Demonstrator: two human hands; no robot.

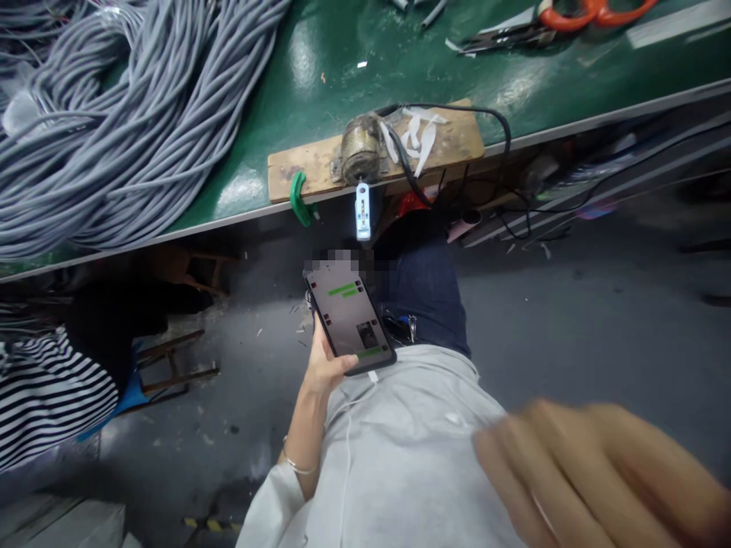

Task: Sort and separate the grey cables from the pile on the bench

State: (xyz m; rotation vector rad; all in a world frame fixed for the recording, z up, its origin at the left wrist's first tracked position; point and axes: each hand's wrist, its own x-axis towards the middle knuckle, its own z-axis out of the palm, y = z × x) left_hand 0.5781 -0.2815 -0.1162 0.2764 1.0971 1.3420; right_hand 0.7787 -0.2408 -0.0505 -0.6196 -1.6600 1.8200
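A green workbench (354, 53) is spanning the top of the head view, with a heap of grey cables (114, 114) lying on it. Below, the left hand (323, 365) is clamping a black smartphone (349, 316) from beneath, over the lap. Its screen is tilting upward, seemingly for reading. The right hand (599, 479), blurred, is hovering well apart from it, fingers stretched out and holding nothing.

The left grip (323, 367) holds a phone (349, 318) over the lap, its screen lit and a white cable (346, 449) hanging from its lower end. The right grip (599, 476) is near the camera, blurred, with fingers extended and nothing in it. Grey cables (126, 114) lie heaped on the green worktop (320, 53).
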